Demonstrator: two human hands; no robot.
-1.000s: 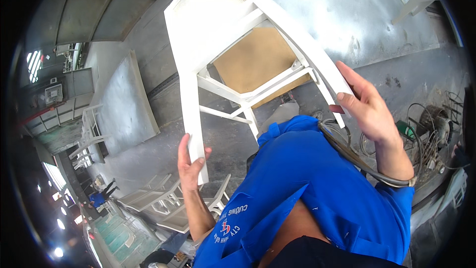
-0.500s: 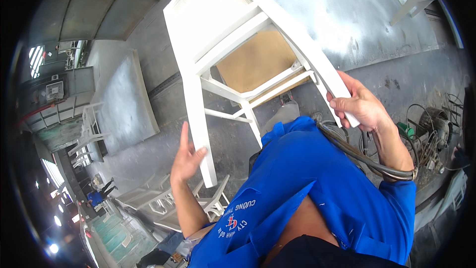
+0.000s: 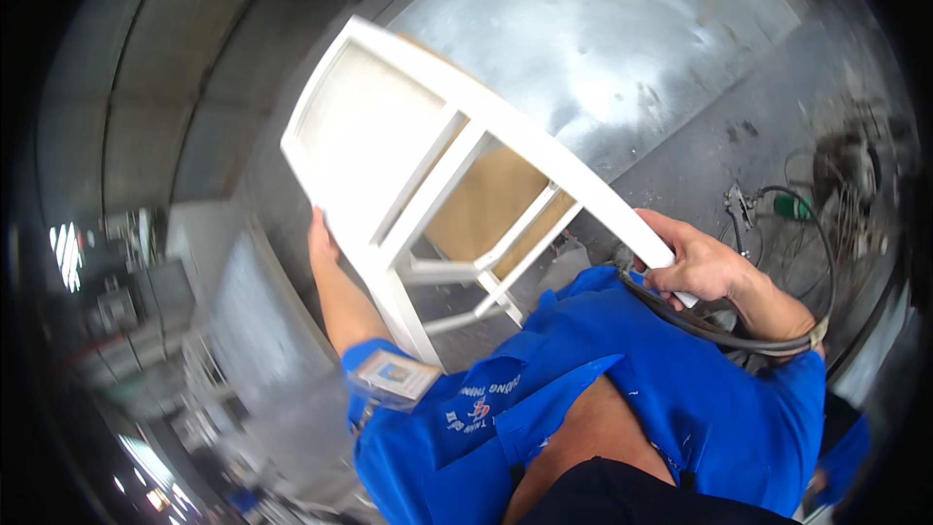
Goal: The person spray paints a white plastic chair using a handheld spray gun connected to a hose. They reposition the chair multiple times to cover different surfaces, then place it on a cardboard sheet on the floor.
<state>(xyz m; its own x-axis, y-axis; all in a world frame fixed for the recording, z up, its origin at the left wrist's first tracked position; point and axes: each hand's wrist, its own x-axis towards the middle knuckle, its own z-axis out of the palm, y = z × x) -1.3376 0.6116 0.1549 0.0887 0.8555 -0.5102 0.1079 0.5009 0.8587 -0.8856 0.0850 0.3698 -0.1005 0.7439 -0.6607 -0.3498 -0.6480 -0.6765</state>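
A white wooden chair hangs tilted in front of me, its solid panel at the upper left and its legs toward my body. My right hand is closed around the end of one leg. At the opposite long edge, beside the white panel, my left hand grips the frame, its fingertips partly hidden behind it. Between the legs shows a brown board-like seat underside. A dark hose is looped over my right forearm and runs beneath that hand.
A grey metal-like sheet surface lies beyond the chair. Tangled cables and a green item lie on the floor at the right, near a metal fitting. Another pale panel stands at the left. An identity card is at my left sleeve.
My left hand has gone from open beside the leg to gripping the frame farther up. The chair has tilted leftward and come lower. My right hand still holds its leg.
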